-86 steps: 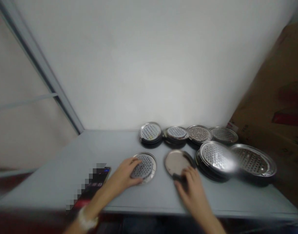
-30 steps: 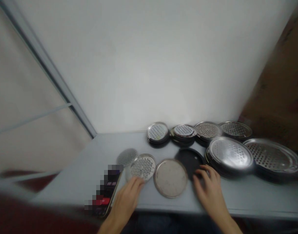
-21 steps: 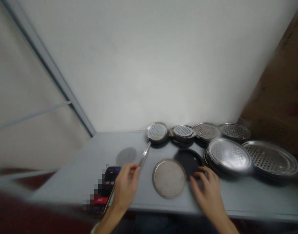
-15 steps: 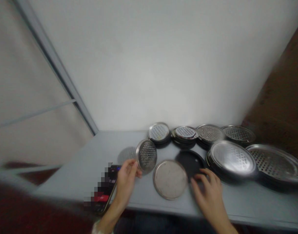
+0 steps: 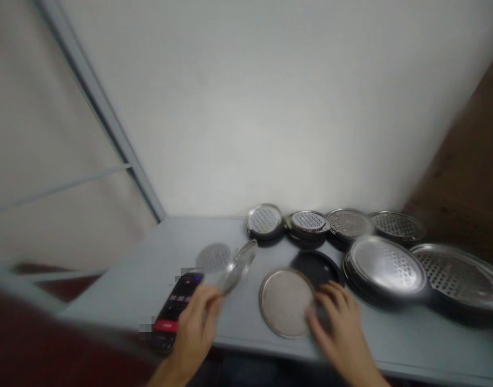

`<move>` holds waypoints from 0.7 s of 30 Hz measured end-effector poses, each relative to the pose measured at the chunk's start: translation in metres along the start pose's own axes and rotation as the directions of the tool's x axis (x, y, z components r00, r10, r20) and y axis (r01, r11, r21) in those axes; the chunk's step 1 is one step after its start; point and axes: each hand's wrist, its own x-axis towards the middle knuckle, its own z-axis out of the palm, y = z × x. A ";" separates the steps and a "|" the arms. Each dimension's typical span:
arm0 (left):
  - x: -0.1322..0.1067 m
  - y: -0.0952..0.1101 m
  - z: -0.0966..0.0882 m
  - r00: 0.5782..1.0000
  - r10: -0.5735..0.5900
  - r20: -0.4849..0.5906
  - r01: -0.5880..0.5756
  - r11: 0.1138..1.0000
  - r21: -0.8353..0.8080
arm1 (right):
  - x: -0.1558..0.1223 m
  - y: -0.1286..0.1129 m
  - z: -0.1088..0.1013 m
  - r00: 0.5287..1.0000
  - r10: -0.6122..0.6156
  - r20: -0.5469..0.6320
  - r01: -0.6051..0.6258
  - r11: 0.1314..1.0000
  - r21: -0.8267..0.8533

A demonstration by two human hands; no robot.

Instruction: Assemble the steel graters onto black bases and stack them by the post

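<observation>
With a phone (image 5: 177,301), metal plate (image 5: 287,303) and stacked graters (image 5: 385,266) lying around, the left hand (image 5: 195,325) is pinching a tilted disc (image 5: 238,269) above the table (image 5: 157,252), long axis slanting up rightward, the right hand's (image 5: 341,325) grip being unclear.

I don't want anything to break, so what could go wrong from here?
The left hand holds a tilted grater by its edge, so it might slip out of that grip. If it dropped, it could perhaps scratch the phone lying close by. The right hand is near the shiny stack, so a bump might make it slide.
</observation>
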 end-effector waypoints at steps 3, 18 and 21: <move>-0.031 -0.011 -0.019 0.942 0.324 0.092 -0.336 0.915 0.223 | -0.001 -0.001 0.000 0.999 -0.022 0.039 0.023 0.999 -0.027; 0.003 -0.036 -0.012 0.920 0.095 0.381 -0.230 0.917 0.327 | -0.003 0.004 0.015 0.995 0.099 -0.002 -0.097 0.972 -0.213; 0.055 -0.066 -0.006 0.918 -0.061 0.392 -0.105 0.916 0.388 | -0.002 0.003 0.016 0.993 0.122 -0.007 -0.120 0.968 -0.220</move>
